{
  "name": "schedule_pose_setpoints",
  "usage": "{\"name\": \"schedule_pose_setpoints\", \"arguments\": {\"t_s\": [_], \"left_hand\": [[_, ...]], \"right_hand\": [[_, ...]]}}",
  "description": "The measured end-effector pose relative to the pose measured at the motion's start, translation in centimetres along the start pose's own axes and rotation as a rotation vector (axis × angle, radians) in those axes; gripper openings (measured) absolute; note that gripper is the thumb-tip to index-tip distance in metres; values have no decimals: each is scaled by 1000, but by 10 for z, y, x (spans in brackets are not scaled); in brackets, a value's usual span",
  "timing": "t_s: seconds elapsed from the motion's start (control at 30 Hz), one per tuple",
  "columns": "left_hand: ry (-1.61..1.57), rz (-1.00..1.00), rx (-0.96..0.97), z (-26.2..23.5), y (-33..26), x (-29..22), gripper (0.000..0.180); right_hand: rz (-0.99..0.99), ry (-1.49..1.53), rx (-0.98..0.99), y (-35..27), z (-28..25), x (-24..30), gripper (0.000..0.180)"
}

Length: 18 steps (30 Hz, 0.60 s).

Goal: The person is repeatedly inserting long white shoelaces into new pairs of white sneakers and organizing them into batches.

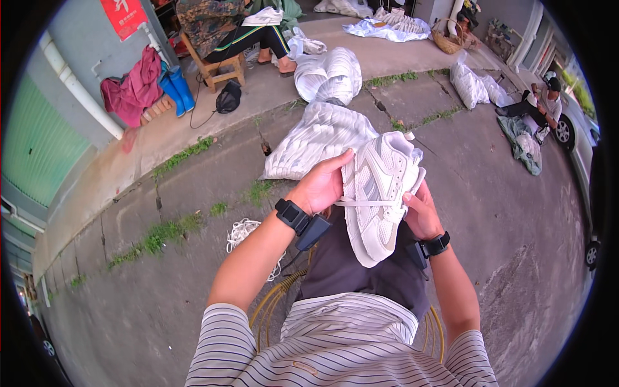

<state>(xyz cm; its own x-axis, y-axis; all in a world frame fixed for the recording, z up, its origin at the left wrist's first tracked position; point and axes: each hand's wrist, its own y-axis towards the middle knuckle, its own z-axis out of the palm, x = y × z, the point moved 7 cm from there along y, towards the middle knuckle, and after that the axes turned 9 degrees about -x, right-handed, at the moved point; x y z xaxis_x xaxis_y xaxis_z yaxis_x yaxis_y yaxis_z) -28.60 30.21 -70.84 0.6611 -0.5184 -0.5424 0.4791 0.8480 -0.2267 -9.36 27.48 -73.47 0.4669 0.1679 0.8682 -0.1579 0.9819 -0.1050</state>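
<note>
Progress: the bundle of white mesh shoe uppers with silver-grey side panels is raised in front of the lap, gripped from both sides. A flat white band crosses its visible face. Judged from that face, the wrapping is at least partly made; any knot is hidden, so whether fastening remains cannot be told. The visible eyelets carry no lace.

Count, left to right, with places taken from the bundle:
- One crumpled dark-pink cloth, far to its upper left.
- Two tall blue rubber boots, beside the cloth.
- One seated person in a camouflage jacket, upper left.
- One loose tangle of white cords, on the ground to its left; strands not countable.
- One left hand, grasping the bundle's left edge, thumb along the side.
- Two pale, filled plastic sacks, just beyond it.
- Uppers in the bundle: at least one; edges suggest more, number unclear.
- One right hand, grasping the bundle's right edge, thumb forward.
- One round brown wicker basket, far to its upper right.
- One seated person in a dark cap, far right.
</note>
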Motion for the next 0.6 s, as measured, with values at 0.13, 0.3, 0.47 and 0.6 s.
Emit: {"name": "schedule_pose_setpoints", "arguments": {"t_s": [0.13, 0.3, 0.47, 0.6], "left_hand": [[273, 74, -243, 0, -28, 15, 65], [280, 241, -22, 16, -50, 28, 71], [382, 339, -14, 9, -64, 42, 77], [571, 340, 32, 4, -88, 43, 77]], "right_hand": [[-44, -139, 67, -24, 22, 8, 104], [-70, -174, 118, -48, 30, 14, 117], [-41, -204, 85, -62, 21, 3, 125], [-139, -309, 158, -90, 30, 18, 114]]}}
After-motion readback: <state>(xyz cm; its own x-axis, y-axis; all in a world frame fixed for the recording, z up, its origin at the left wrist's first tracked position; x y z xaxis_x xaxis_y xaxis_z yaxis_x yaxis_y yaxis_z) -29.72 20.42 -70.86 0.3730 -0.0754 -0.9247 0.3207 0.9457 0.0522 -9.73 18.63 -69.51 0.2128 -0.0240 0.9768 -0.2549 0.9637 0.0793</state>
